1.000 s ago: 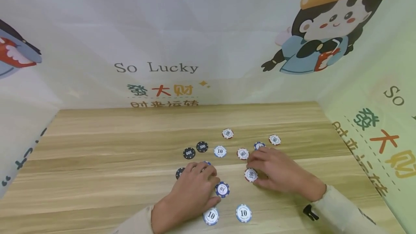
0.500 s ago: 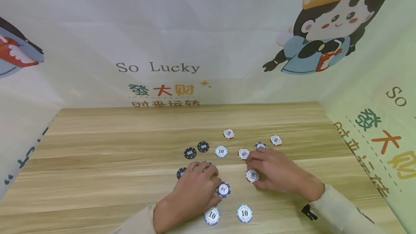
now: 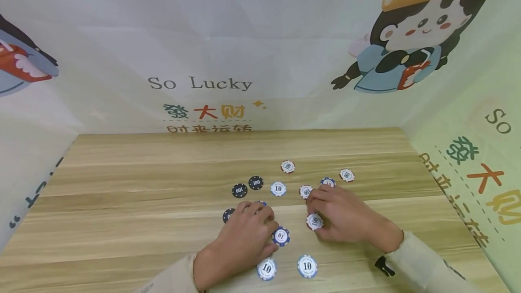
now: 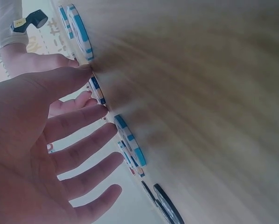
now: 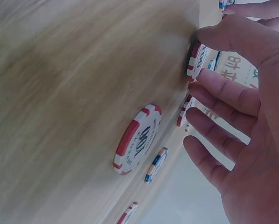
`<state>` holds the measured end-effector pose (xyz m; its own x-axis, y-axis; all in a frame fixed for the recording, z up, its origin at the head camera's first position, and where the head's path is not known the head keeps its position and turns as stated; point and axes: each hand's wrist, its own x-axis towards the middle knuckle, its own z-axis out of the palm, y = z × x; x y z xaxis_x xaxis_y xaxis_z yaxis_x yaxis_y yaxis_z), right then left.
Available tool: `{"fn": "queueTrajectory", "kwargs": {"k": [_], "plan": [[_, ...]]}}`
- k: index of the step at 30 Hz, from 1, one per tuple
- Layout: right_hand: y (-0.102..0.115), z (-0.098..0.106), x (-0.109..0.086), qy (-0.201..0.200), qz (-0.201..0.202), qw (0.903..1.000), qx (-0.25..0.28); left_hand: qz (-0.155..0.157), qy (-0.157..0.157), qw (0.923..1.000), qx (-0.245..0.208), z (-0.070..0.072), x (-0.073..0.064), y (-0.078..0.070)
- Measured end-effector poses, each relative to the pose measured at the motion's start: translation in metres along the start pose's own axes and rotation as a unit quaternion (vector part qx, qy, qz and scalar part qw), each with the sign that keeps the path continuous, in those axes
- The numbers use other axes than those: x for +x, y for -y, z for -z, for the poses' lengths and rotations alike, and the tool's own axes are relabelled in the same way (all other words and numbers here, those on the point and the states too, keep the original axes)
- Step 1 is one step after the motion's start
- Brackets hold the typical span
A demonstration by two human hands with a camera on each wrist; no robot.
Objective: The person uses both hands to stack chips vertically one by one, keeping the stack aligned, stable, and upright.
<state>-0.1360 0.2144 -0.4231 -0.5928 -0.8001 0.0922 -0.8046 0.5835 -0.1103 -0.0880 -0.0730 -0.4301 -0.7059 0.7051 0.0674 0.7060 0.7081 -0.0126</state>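
My right hand (image 3: pixel 346 216) pinches a red-and-white poker chip (image 3: pixel 314 222) marked 100 between thumb and index finger, low over the tabletop. In the right wrist view that gripped chip (image 5: pixel 200 57) shows between the thumb and index fingertips. My left hand (image 3: pixel 244 238) rests with loosely bent, spread fingers, its fingertips down at the table. A dark blue chip (image 3: pixel 281 236) marked 10 lies by its thumb and index finger. Under the left fingers, another blue-edged chip (image 3: pixel 262 204) is mostly hidden. A light blue chip (image 3: pixel 266 269) lies just below the left thumb.
Black chips (image 3: pixel 239 190) lie left of the middle on the wooden table (image 3: pixel 142 171). Red-and-white chips (image 3: pixel 288 166) and a dark blue chip (image 3: pixel 327 181) are beyond my right hand. Light blue chips (image 3: pixel 307 266) lie in front and behind. Printed cloth (image 3: pixel 285 58) walls the table.
My right hand has shifted slightly left and toward me with the red-and-white chip. The left hand stays where it was. The head view has drifted a little.
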Motion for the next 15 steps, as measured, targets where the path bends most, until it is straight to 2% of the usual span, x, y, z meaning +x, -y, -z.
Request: {"fn": "queueTrajectory", "kwargs": {"k": [4, 10, 15], "plan": [[0.002, -0.001, 0.002, -0.003, 0.008, 1.0, -0.005, 0.001, -0.002, 1.0, 0.004, 0.0, -0.001, 0.0], [0.006, -0.004, 0.007, -0.028, 0.032, 0.999, -0.014, 0.0, -0.017, 0.9997, 0.019, 0.0, -0.002, 0.0], [0.008, -0.006, 0.011, -0.037, 0.047, 0.998, -0.022, 0.002, -0.016, 0.9997, 0.016, 0.0, -0.001, 0.001]]}}
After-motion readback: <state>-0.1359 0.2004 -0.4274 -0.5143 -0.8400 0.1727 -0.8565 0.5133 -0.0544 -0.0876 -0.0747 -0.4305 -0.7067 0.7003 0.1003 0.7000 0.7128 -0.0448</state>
